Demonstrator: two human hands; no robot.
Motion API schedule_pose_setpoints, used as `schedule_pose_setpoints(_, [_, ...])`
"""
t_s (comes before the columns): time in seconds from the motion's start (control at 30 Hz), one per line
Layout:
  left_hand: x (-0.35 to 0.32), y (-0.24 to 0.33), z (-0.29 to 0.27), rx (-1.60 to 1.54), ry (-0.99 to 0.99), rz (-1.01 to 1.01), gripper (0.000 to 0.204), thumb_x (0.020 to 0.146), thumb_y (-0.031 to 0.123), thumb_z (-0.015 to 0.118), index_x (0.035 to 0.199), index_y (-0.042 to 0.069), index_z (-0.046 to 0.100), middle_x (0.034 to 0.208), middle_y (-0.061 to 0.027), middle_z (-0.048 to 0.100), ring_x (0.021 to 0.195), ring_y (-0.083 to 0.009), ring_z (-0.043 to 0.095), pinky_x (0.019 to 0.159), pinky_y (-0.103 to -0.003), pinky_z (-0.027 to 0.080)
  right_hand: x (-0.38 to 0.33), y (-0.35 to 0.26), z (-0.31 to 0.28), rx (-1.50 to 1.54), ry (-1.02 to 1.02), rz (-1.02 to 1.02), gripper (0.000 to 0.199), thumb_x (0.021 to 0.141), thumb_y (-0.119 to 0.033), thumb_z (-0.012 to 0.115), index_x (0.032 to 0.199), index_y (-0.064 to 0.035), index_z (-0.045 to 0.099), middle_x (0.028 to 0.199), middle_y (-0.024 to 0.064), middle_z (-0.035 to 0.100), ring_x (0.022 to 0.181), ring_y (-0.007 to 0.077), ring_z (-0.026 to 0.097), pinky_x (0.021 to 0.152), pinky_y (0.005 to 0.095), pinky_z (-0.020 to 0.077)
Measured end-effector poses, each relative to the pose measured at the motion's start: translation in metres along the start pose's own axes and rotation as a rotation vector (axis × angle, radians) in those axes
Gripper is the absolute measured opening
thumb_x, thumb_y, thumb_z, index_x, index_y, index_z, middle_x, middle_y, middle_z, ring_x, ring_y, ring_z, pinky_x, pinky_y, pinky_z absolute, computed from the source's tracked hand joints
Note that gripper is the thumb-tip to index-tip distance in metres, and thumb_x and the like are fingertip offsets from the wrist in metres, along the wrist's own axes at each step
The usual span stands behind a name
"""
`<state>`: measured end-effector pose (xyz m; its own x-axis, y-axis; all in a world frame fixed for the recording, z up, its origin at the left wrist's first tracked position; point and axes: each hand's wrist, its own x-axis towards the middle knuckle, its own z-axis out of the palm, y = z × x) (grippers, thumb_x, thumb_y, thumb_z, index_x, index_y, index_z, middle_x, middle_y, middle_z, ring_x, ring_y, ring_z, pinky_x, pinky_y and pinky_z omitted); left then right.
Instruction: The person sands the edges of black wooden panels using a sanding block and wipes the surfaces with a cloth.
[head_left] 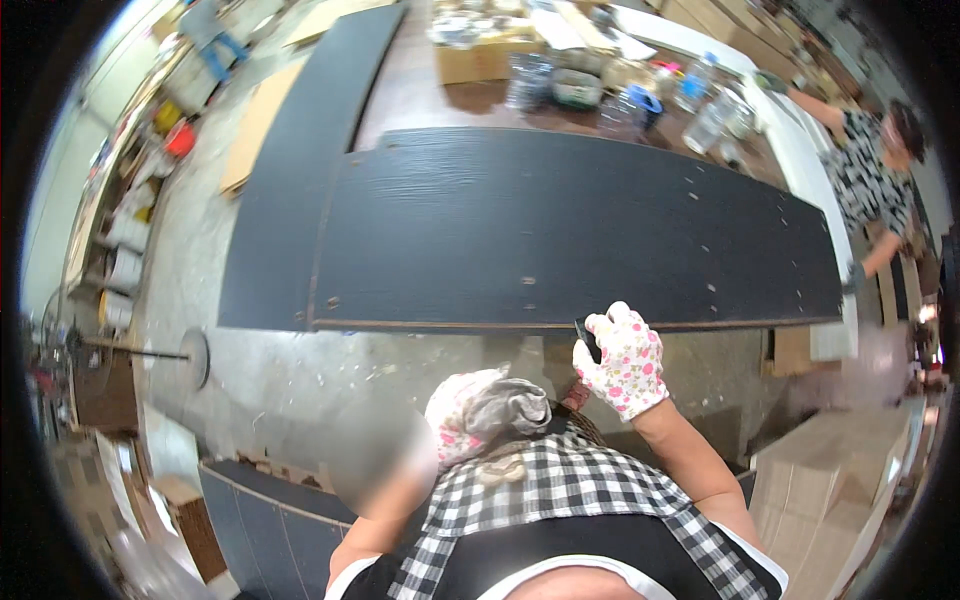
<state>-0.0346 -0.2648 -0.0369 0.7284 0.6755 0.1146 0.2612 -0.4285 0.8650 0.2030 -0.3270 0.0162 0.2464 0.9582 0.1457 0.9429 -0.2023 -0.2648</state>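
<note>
A large black wooden panel (580, 225) lies flat before me, with a brown strip along its near edge and several small light marks on its face. My right hand (627, 365), in a white glove with pink flowers, is at that near edge. Its fingers are closed around a small dark flat object (589, 340), whose kind I cannot make out. Close to my checked apron, my left hand (455, 410), in a similar floral glove, holds a crumpled grey rag (512, 405).
Another black panel (290, 200) lies at the left. Behind the large panel stand a cardboard box (475, 62) and plastic bottles (710, 122). A co-worker (872, 170) stands at the right by a white board (800, 150). Cartons (835, 500) sit at lower right.
</note>
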Motion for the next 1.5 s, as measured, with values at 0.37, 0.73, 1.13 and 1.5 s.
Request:
schedule_pose_setpoints(0.37, [-0.092, -0.064, -0.023, 0.066, 0.255, -0.205, 0.065, 0.074, 0.022, 0.071, 0.136, 0.013, 0.054, 0.127, -0.0127, 0.061, 0.118, -0.0326, 0.056, 0.105, -0.044, 0.041, 0.085, -0.172, 0.065, 0.164, -0.098, -0.487, 0.019, 0.077, -0.026, 0.066, 0.084, -0.0101, 0.06, 0.087, 0.0115, 0.053, 0.085, 0.0294, 0.058, 0.069, 0.0455, 0.0487])
schedule_pose_setpoints(0.73, [-0.095, -0.059, -0.054, 0.142, 0.306, -0.235, 0.058, 0.073, 0.021, 0.072, 0.128, 0.01, 0.058, 0.12, -0.0139, 0.063, 0.112, -0.0335, 0.058, 0.1, -0.044, 0.043, 0.122, -0.22, 0.102, 0.295, 0.007, -0.767, 0.015, 0.074, -0.019, 0.066, 0.083, -0.0084, 0.06, 0.081, 0.0099, 0.052, 0.078, 0.0281, 0.058, 0.062, 0.0428, 0.0499])
schedule_pose_setpoints(1.13, [0.023, -0.044, -0.141, 0.763, 0.595, 0.159, 0.033, 0.077, 0.017, 0.07, 0.11, 0.011, 0.067, 0.113, -0.0075, 0.067, 0.107, -0.0268, 0.061, 0.093, -0.042, 0.046, 0.021, -0.005, -0.012, 0.574, 0.253, -0.091, 0.028, 0.071, 0.0, 0.072, 0.098, -0.004, 0.068, 0.088, 0.0067, 0.06, 0.071, 0.0155, 0.058, 0.063, 0.0268, 0.0475])
schedule_pose_setpoints(1.5, [0.113, 0.04, 0.053, 0.1, -0.228, 0.63, 0.061, 0.062, 0.009, 0.075, 0.122, 0.01, 0.062, 0.126, -0.0134, 0.059, 0.123, -0.032, 0.054, 0.105, -0.045, 0.042, -0.043, 0.041, -0.028, 0.597, 0.587, -0.021, 0.031, 0.075, 0.008, 0.065, 0.103, -0.0025, 0.066, 0.098, 0.006, 0.057, 0.076, 0.0109, 0.051, 0.068, 0.0242, 0.0447])
